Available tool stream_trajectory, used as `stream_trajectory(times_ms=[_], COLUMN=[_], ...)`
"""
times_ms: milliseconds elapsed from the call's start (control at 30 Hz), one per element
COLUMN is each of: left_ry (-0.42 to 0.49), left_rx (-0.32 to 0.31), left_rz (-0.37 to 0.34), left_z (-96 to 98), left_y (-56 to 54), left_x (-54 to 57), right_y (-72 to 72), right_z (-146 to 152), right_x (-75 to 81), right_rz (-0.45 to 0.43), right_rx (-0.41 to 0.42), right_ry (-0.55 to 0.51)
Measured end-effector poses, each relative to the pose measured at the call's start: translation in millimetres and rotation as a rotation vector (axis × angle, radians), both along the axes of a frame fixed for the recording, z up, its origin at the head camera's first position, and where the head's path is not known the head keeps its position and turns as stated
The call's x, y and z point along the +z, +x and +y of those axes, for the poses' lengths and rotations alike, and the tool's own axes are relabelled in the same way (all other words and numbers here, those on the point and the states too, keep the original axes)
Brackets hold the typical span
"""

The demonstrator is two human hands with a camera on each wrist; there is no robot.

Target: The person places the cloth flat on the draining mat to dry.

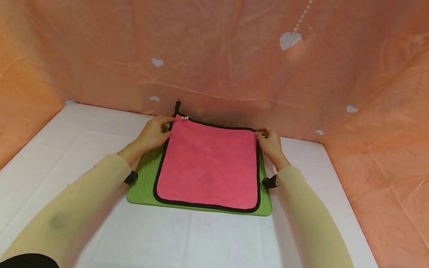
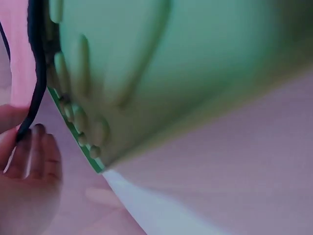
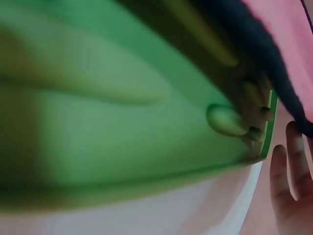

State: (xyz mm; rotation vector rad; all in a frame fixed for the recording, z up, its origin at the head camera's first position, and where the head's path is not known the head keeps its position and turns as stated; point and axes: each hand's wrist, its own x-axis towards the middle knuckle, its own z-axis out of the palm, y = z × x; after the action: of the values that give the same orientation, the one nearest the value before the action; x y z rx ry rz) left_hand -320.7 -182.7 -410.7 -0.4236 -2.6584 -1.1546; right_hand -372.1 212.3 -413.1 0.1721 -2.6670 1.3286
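Observation:
A pink cloth with black edging, a small white tag and a black loop at its far left corner is spread over a green ridged tray. At the cloth's far left corner, my left hand pinches the black edge between thumb and fingers. My right hand holds the far right corner the same way. Raised ribs of the tray fill much of the left wrist view, beside the left hand. In the right wrist view, only some fingers of the right hand show under the black edge.
A white table lies under the tray. Orange sheeting printed with pale hearts hangs close behind the cloth and along both sides. Dark wrist-worn devices sit at the tray's left and right edges.

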Motion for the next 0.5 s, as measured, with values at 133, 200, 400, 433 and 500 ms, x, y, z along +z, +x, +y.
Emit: stream_trajectory(times_ms=[133,200,400,433,500], left_ry=[-0.074,-0.103,-0.221,-0.24,-0.274], left_rx=[-0.012,-0.009,-0.003,-0.001,0.004], left_rz=[-0.039,-0.062,-0.154,-0.168,-0.188], left_z=[-3.1,-4.4,-7.6,-8.4,-9.7], left_y=[0.8,0.7,-1.4,-1.6,-1.7], left_x=[-2.1,-3.2,-3.2,-2.8,-2.0], right_y=[-4.9,-6.7,-12.2,-13.0,-14.6], right_z=[0.5,0.7,-2.4,-3.2,-4.7], right_x=[-3.4,-4.9,-8.4,-8.7,-9.6], right_rz=[-0.026,-0.037,-0.042,-0.042,-0.044], right_rx=[0.007,0.021,0.069,0.075,0.088], right_ry=[0.059,0.079,0.134,0.141,0.149])
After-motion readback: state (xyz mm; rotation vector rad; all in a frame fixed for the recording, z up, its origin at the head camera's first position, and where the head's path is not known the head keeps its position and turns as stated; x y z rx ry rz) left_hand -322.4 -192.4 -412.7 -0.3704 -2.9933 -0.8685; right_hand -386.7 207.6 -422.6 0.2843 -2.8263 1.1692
